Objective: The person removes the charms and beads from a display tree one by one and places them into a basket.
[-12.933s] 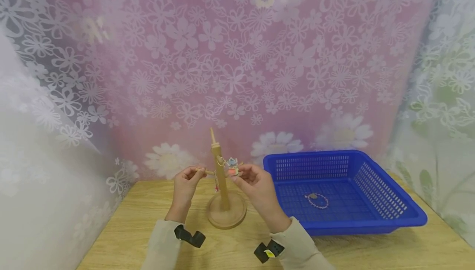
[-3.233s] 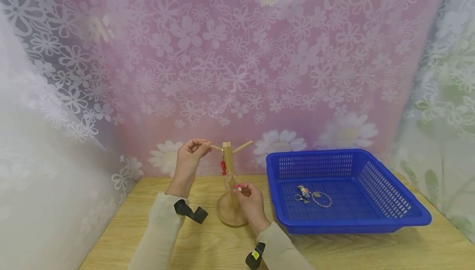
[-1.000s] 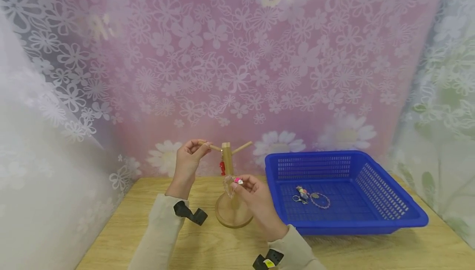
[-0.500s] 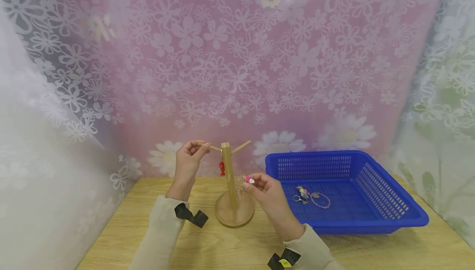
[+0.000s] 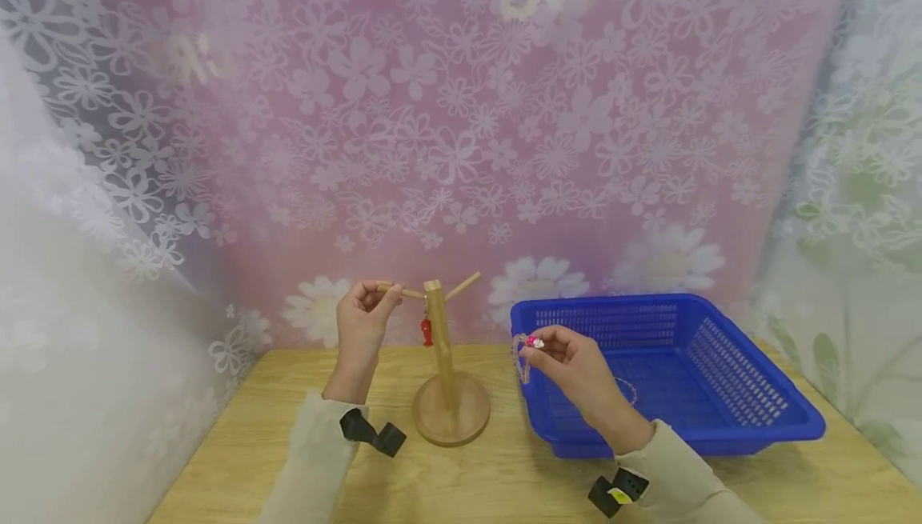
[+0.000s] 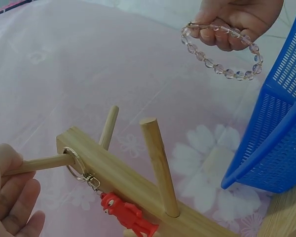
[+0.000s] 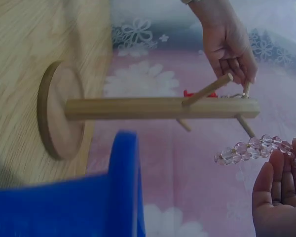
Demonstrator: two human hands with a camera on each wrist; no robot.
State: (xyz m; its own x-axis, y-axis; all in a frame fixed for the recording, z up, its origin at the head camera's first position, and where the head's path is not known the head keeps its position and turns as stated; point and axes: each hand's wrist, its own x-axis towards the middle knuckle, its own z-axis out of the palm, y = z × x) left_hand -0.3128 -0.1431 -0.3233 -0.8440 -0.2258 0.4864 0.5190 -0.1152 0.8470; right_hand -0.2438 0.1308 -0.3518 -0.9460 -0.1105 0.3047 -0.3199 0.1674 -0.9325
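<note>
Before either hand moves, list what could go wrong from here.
The left hand pinches a peg of the wooden stand; a sideways tug might tip it.
The red keychain hangs on that same peg and could slide off if the peg dips.
The right hand holds the bead bracelet in midair; a loosened grip might drop it.

Pink bracelet (image 6: 219, 68), tan stand (image 5: 443, 360), flower-patterned pink backdrop (image 5: 461, 148)

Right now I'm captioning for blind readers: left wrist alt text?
A red figure keychain hangs on a peg of a wooden stand; the left hand grips the peg's end. Above, the right hand holds a beaded bracelet near a blue basket.
</note>
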